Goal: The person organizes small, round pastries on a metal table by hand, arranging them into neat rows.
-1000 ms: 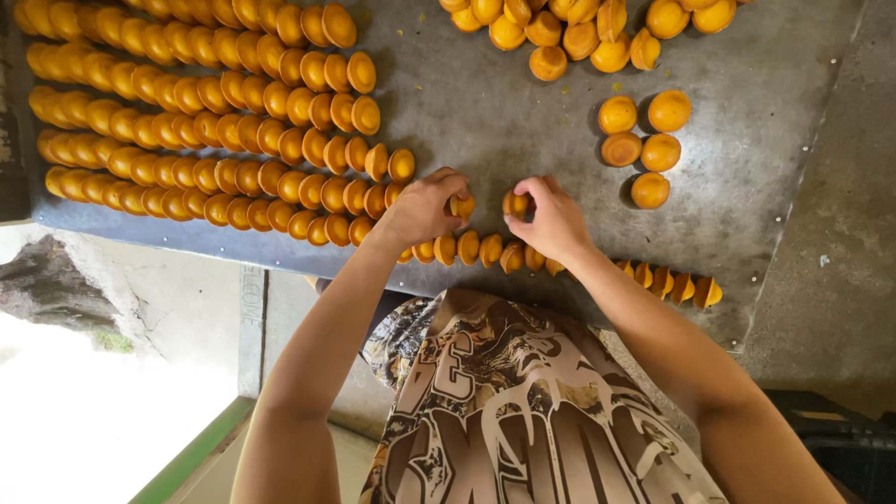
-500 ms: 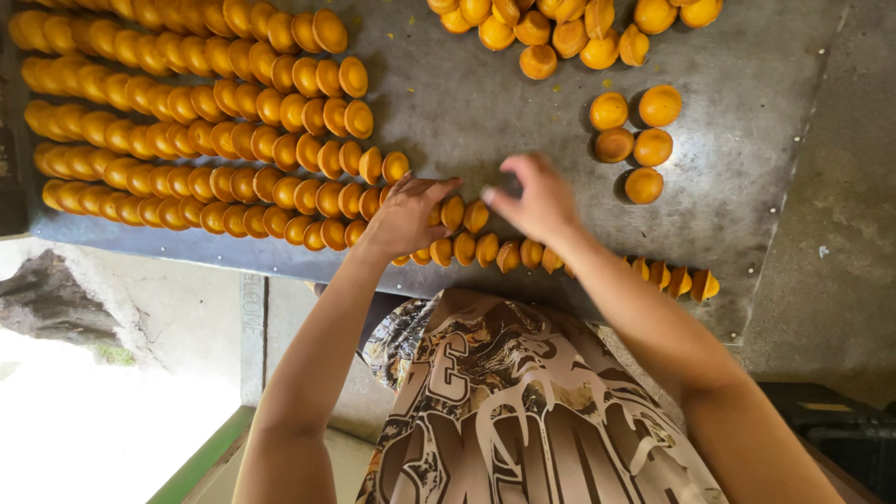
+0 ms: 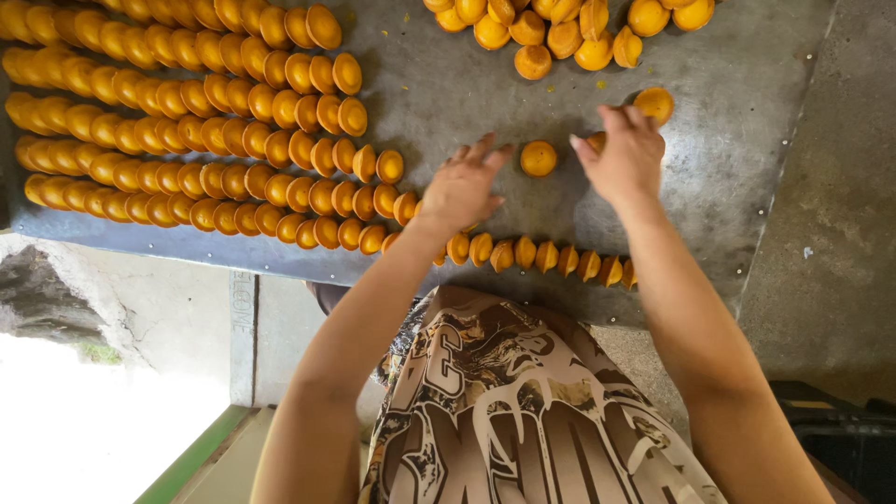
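Fingers spread, left hand (image 3: 462, 189) empty; right hand (image 3: 625, 159) covers a cake (image 3: 597, 142) (grip unclear) beside loose cake (image 3: 539, 158).

No packages, labels, signs or screens are visible; the only lettering is a print on the person's garment (image 3: 523, 420).

Grey metal table (image 3: 448, 84); concrete floor (image 3: 168, 308) below; bright daylight (image 3: 84, 439) at lower left

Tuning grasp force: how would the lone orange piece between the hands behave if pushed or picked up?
The lone orange piece looks rounded and domed, so it may roll or rock on the metal table. Crumbs nearby hint it is crumbly. Likely light for its size.
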